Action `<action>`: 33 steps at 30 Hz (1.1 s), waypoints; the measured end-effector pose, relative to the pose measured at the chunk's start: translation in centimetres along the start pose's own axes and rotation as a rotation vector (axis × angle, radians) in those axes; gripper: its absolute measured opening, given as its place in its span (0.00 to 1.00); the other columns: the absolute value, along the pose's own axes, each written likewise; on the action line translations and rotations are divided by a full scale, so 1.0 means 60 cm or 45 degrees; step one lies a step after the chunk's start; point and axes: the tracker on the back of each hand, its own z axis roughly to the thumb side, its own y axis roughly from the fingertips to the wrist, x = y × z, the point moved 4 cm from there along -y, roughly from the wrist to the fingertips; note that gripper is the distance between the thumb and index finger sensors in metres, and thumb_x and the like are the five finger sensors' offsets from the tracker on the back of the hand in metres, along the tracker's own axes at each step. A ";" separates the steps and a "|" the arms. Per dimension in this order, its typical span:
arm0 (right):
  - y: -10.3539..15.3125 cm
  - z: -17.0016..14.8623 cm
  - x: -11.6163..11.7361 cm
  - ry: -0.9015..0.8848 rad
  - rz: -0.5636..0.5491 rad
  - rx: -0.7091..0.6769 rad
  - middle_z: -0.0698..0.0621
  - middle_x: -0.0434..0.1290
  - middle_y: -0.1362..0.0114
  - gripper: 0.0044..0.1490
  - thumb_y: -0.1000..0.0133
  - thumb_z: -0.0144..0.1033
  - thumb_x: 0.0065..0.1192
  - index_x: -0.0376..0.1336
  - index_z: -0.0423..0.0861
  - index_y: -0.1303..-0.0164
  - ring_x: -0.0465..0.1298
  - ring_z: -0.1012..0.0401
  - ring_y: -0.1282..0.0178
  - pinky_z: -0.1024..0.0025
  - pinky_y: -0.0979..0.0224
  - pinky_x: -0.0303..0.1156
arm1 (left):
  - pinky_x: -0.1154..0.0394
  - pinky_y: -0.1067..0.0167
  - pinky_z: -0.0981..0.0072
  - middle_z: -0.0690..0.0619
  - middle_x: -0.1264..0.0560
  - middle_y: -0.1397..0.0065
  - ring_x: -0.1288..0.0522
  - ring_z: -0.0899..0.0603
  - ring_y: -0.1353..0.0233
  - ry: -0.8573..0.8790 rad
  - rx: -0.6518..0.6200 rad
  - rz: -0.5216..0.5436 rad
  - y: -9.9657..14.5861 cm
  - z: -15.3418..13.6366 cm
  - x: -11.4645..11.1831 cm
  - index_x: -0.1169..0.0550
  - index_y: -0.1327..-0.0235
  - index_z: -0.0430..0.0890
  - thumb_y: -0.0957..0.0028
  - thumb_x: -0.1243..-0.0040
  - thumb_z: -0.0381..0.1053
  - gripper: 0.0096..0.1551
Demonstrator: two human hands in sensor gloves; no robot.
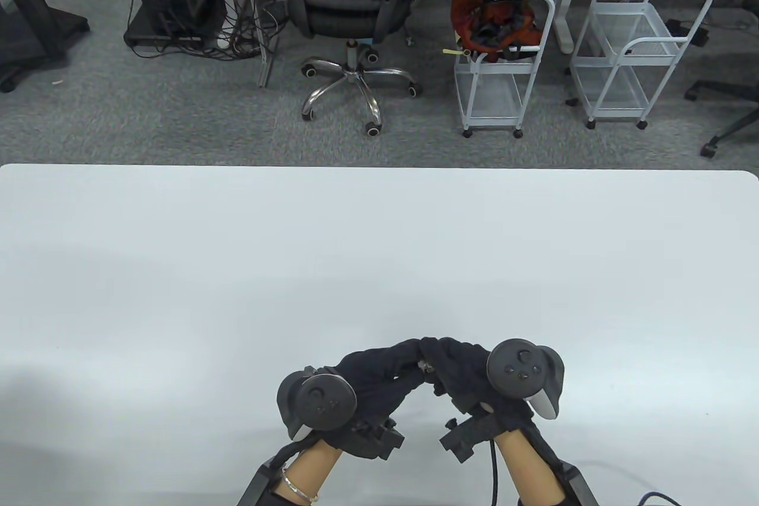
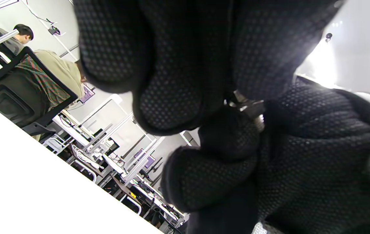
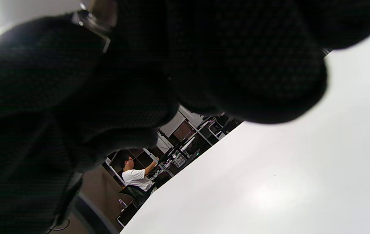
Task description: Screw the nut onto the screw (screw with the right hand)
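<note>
In the table view my two gloved hands meet fingertip to fingertip near the table's front edge. A small metal screw (image 1: 423, 365) shows as a glint between them. My left hand (image 1: 414, 359) pinches the screw. My right hand (image 1: 437, 365) pinches the nut, hidden under its fingers in the table view. In the left wrist view the screw (image 2: 246, 106) sits under the left fingers (image 2: 172, 97), its threaded end by the right fingers (image 2: 302, 146). In the right wrist view a metal part (image 3: 90, 21) shows at the top left, beside the dark right fingers (image 3: 253, 65); I cannot tell nut from screw there.
The white table (image 1: 379, 245) stretches bare ahead of the hands. Beyond its far edge stand an office chair (image 1: 350, 2) and two white wire carts (image 1: 504, 67). A black tracker (image 1: 522, 369) sits on each hand's back.
</note>
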 end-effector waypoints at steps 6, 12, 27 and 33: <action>-0.002 0.005 0.020 -0.238 0.475 -0.016 0.25 0.71 0.36 0.31 0.34 0.42 0.52 0.60 0.26 0.39 0.80 0.42 0.47 0.41 0.42 0.68 | 0.14 0.54 0.68 0.55 0.08 0.53 0.09 0.54 0.57 0.016 0.026 0.028 0.000 -0.004 0.010 0.13 0.52 0.49 0.58 0.29 0.54 0.22; -0.002 0.007 -0.003 -0.069 0.002 -0.053 0.39 0.84 0.61 0.31 0.35 0.47 0.44 0.73 0.35 0.67 0.86 0.53 0.73 0.52 0.59 0.77 | 0.14 0.54 0.68 0.57 0.08 0.53 0.09 0.54 0.57 0.068 0.019 0.019 0.000 -0.002 0.007 0.13 0.52 0.49 0.58 0.28 0.54 0.22; -0.002 0.000 0.003 -0.235 0.242 -0.022 0.31 0.80 0.49 0.32 0.34 0.48 0.46 0.70 0.30 0.53 0.85 0.47 0.61 0.47 0.51 0.74 | 0.14 0.54 0.68 0.57 0.08 0.53 0.09 0.54 0.57 0.030 0.016 0.030 0.000 0.001 0.009 0.13 0.52 0.49 0.58 0.29 0.55 0.22; -0.003 0.000 0.002 -0.160 0.097 -0.023 0.36 0.82 0.54 0.31 0.34 0.48 0.45 0.71 0.33 0.59 0.86 0.52 0.66 0.51 0.54 0.76 | 0.14 0.55 0.68 0.57 0.08 0.54 0.09 0.54 0.57 0.044 0.008 0.031 0.000 0.002 0.009 0.13 0.53 0.49 0.58 0.29 0.55 0.22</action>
